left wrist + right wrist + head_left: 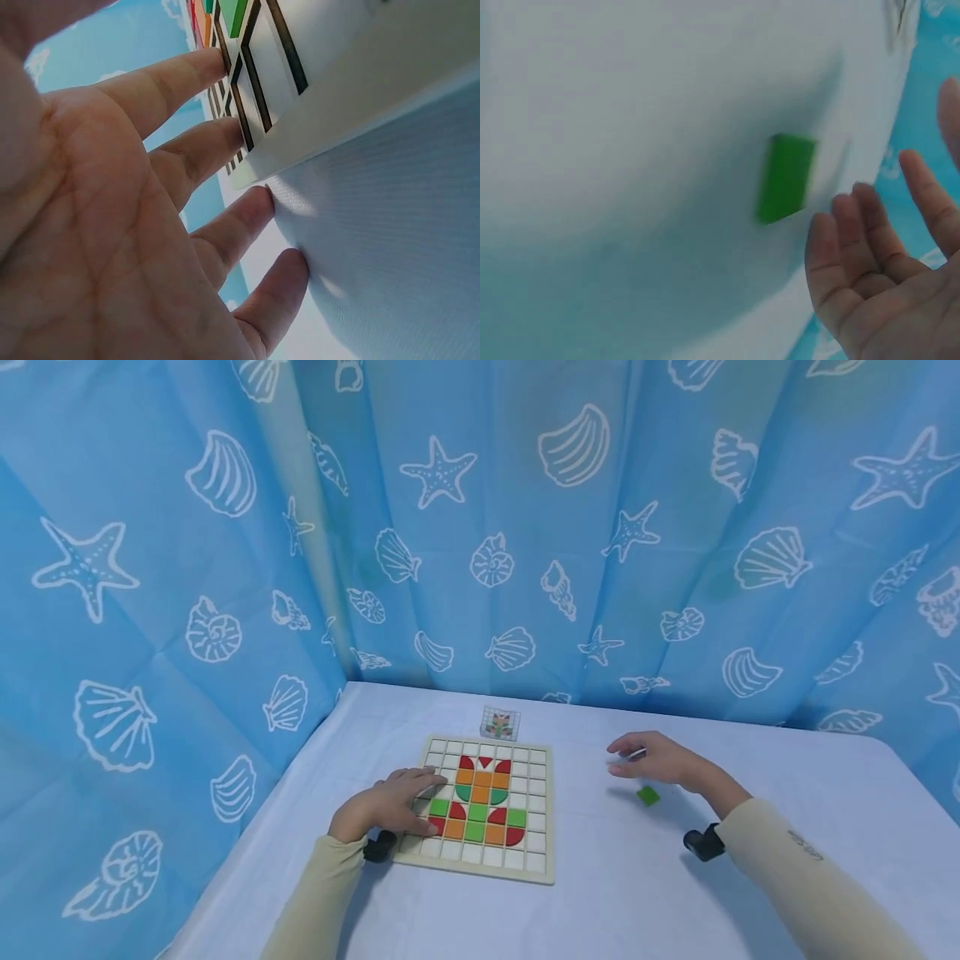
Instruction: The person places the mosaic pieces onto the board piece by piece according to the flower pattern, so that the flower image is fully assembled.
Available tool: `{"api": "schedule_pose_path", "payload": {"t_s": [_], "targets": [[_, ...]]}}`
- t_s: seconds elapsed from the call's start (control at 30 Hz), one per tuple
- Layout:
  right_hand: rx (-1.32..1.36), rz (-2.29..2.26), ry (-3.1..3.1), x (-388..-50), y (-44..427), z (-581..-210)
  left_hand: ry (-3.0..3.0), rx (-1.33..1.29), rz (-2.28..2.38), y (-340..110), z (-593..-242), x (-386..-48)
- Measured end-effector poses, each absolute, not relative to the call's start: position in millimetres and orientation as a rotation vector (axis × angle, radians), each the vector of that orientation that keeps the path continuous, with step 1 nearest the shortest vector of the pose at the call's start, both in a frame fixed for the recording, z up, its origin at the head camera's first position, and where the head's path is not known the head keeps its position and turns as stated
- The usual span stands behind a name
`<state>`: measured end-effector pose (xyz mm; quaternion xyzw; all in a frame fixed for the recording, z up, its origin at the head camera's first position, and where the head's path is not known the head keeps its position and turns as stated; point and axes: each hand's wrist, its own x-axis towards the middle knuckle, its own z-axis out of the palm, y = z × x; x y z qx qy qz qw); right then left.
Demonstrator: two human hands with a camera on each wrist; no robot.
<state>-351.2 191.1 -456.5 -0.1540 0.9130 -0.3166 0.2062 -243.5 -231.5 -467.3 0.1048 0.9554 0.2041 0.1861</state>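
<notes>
A square wooden grid board (538, 860) lies on the white cloth, its cells filled with white, red, orange and green tiles in a flower-like pattern. My left hand (390, 802) rests over the board's left side with fingers spread. In the left wrist view, two fingertips (210, 66) touch the board's edge area and two more reach the cloth beside it. To the right of the board, my right hand (660, 760) hovers with fingers loosely bent and nothing held. Just below it a loose green square tile (648, 796) lies on the cloth, also blurred in the right wrist view (787, 178).
A small pattern card (500, 724) showing a similar coloured figure lies behind the board. The white-clothed table (600, 893) meets a blue seashell-print curtain (480, 527) at its back and left. Black wrist cameras sit on both wrists.
</notes>
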Motion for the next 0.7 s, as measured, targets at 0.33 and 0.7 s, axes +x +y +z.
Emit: {"api": "schedule_pose_path", "payload": {"t_s": [0.33,0.7], "targets": [[-0.390,-0.918,2.469,-355.2,210.1,-475.8,2.682,0.305,0.589,-231.1,-460.7,-243.6],[-0.390,-0.948,2.434,-350.7,221.4,-478.8,2.668,0.293,0.601,-230.9,-464.3,-242.5]]}}
